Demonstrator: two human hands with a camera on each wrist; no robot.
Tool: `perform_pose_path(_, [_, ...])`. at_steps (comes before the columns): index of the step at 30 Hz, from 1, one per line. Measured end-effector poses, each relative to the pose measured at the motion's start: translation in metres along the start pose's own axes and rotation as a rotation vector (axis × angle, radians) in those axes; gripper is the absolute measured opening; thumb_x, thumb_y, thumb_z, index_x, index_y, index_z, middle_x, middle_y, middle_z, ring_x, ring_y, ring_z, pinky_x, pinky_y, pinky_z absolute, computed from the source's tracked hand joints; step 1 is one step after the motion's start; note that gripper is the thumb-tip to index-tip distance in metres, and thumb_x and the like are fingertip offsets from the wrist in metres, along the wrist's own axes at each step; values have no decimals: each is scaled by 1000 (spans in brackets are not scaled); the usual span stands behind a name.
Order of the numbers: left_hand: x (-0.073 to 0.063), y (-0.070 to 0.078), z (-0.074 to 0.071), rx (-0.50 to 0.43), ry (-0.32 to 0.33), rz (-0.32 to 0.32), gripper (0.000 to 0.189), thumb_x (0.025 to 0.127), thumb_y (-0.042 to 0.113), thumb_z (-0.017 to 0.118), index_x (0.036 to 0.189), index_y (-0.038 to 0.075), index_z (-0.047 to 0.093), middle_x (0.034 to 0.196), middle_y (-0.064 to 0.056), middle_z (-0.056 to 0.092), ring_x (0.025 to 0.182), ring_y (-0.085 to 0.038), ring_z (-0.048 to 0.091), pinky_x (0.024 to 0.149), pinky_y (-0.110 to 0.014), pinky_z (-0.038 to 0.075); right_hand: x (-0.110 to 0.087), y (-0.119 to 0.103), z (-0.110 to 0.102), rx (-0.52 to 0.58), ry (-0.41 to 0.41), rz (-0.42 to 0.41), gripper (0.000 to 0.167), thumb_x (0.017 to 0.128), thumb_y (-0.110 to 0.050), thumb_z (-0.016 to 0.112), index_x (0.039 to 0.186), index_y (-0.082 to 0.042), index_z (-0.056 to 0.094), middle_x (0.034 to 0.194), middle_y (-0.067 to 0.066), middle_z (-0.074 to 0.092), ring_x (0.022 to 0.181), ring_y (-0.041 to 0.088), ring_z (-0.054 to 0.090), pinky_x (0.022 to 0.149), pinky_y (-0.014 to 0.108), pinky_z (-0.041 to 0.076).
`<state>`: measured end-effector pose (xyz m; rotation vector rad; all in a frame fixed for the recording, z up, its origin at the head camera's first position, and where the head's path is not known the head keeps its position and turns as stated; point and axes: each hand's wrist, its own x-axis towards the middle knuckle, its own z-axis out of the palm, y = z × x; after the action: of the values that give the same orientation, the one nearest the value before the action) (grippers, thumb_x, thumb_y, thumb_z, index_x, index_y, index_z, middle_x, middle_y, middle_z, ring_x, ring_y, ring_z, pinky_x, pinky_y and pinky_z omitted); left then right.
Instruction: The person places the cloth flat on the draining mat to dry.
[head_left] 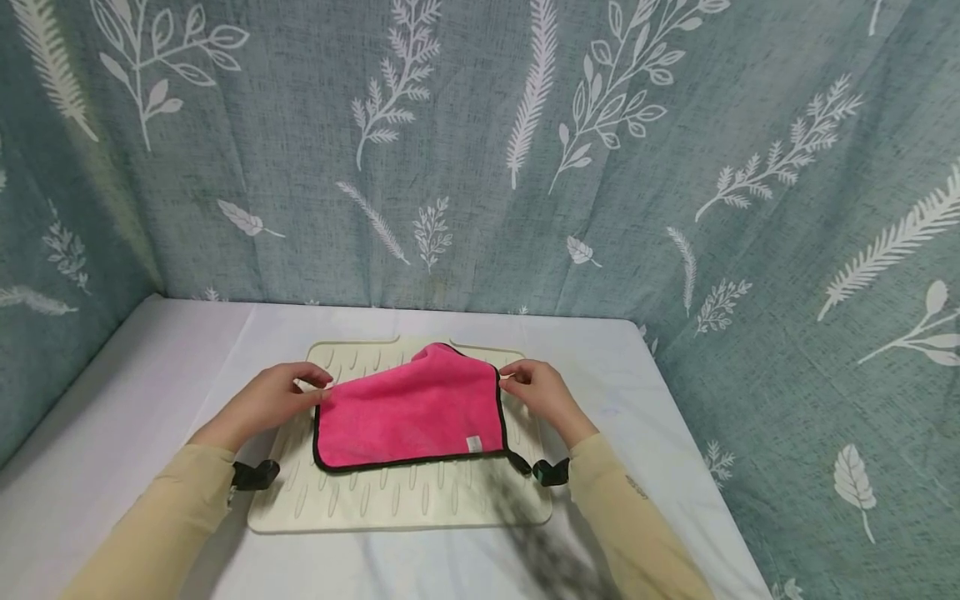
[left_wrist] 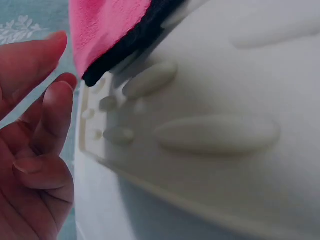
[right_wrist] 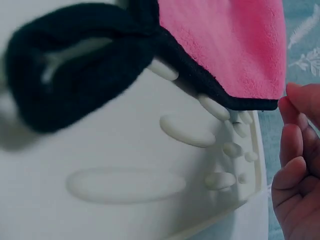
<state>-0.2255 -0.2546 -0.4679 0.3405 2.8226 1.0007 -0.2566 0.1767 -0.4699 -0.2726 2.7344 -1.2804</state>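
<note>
A pink towel [head_left: 412, 408] with black edging, a small white label and a black hanging loop [right_wrist: 80, 65] lies folded over a cream draining mat [head_left: 420, 500]. My left hand [head_left: 273, 400] is at its left end, thumb and fingers apart. In the left wrist view, that hand's fingertips [left_wrist: 60, 90] are right beside the towel's edge, bent loosely with nothing between them. At the other end, my right hand [head_left: 540, 392] pinches the towel's upper right corner between thumb and index finger. The right wrist view shows this pinch at the black-edged corner, with the other fingers curled below.
Rows of raised oblong ridges [right_wrist: 125, 185] cover the mat, which has a low rim. Beneath it is a table with a white cloth [head_left: 600, 358]. Grey-green curtains [head_left: 480, 208] with white leaf prints stand behind and at both sides.
</note>
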Motion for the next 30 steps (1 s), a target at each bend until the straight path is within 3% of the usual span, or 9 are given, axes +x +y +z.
perform_pose_path(7, [-3, -8, -8, 11, 24, -6, 32, 93, 30, 70, 118, 12, 68, 113, -10, 66, 90, -26, 61, 75, -40, 49, -5, -2, 0, -15, -75, -57, 24, 94, -28, 70, 117, -19, 71, 97, -6, 67, 81, 18, 61, 67, 35, 51])
perform_pose_path(13, [0, -14, -13, 11, 44, 17, 32, 95, 29, 68, 119, 7, 68, 112, -12, 67, 91, -27, 62, 79, -43, 50, 0, -8, -2, -27, -62, -102, 24, 93, -29, 71, 115, -18, 72, 100, -6, 66, 86, 15, 61, 72, 34, 52])
perform_pose_path(20, [7, -12, -21, 19, 34, 11, 32, 97, 28, 66, 120, 6, 67, 115, -16, 66, 94, -29, 62, 82, -47, 50, 21, -21, -4, -67, -66, -127, 27, 95, -29, 69, 119, -16, 70, 104, -7, 66, 92, 14, 59, 78, 35, 51])
perform_pose_path(30, [30, -5, -21, 10, -9, 17, 35, 97, 28, 65, 123, 4, 66, 117, -16, 64, 101, -34, 60, 83, -47, 51, 62, -59, 6, -128, -125, -177, 29, 98, -33, 64, 121, -16, 69, 106, -6, 66, 95, 13, 61, 82, 33, 51])
